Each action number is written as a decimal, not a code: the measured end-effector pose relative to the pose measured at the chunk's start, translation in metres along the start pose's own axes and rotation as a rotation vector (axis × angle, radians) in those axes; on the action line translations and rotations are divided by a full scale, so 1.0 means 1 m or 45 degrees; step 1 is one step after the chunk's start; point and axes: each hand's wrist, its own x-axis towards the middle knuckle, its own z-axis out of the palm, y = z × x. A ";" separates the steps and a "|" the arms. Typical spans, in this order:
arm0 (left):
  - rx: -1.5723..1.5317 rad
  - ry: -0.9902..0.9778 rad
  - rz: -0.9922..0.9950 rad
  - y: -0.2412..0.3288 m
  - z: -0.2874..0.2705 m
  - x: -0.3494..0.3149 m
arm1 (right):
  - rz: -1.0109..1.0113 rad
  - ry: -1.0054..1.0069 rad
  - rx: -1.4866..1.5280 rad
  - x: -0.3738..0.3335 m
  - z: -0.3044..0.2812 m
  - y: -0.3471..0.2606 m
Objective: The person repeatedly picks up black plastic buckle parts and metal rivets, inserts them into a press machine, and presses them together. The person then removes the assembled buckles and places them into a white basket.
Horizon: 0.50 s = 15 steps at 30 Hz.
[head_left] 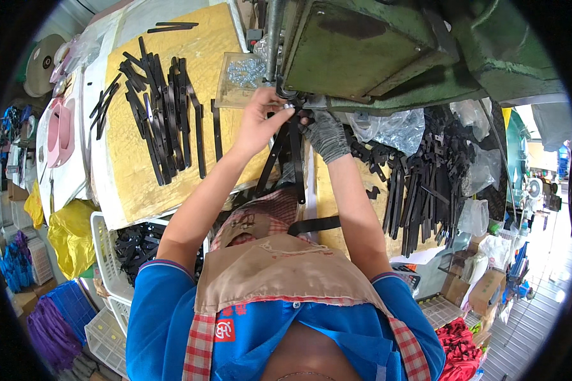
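My bare left hand (pixel 260 120) is up under the head of the green machine (pixel 362 47), with thumb and forefinger pinched on a small silvery rivet (pixel 289 106). Beside it my right hand (pixel 326 134), in a grey knitted glove, closes around the upper end of black flat strips (pixel 296 159). These hang down toward my apron, and one splays out to the left. The machine's edge partly hides the fingertips of both hands. Left of the machine, a clear tray (pixel 232 96) holds many similar silvery pieces.
Loose black strips (pixel 171 120) lie piled on the yellow board (pixel 219 35) at left. More strips (pixel 419 203) and small black brackets (pixel 372 159) heap up at right, near clear plastic bags (pixel 394 133). A white basket (pixel 105 254) of black parts stands at lower left.
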 end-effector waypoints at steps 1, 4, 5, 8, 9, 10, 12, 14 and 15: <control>0.150 -0.067 0.008 -0.010 -0.001 0.002 | 0.005 -0.005 0.046 0.000 -0.001 0.001; 0.522 -0.066 0.189 -0.001 0.003 -0.007 | 0.037 -0.005 0.173 -0.002 -0.005 -0.003; 0.731 -0.029 0.427 0.002 0.002 -0.008 | 0.069 0.004 0.209 -0.003 -0.009 -0.005; 0.664 0.239 0.288 0.015 0.010 -0.027 | 0.067 0.025 0.314 -0.004 -0.014 -0.003; 0.545 0.342 0.261 0.008 0.008 -0.034 | 0.048 0.012 0.325 -0.008 -0.012 -0.003; 0.498 0.377 0.158 0.001 0.006 -0.043 | 0.029 -0.001 0.336 -0.009 -0.009 -0.004; 0.087 0.115 -0.343 -0.014 -0.002 -0.058 | 0.012 -0.126 0.332 0.001 -0.027 0.003; -0.049 -0.150 -0.642 -0.015 -0.001 -0.067 | -0.046 -0.313 0.264 0.011 -0.032 0.007; -0.113 -0.257 -0.826 -0.017 -0.005 -0.071 | -0.026 -0.114 0.205 0.009 -0.028 0.008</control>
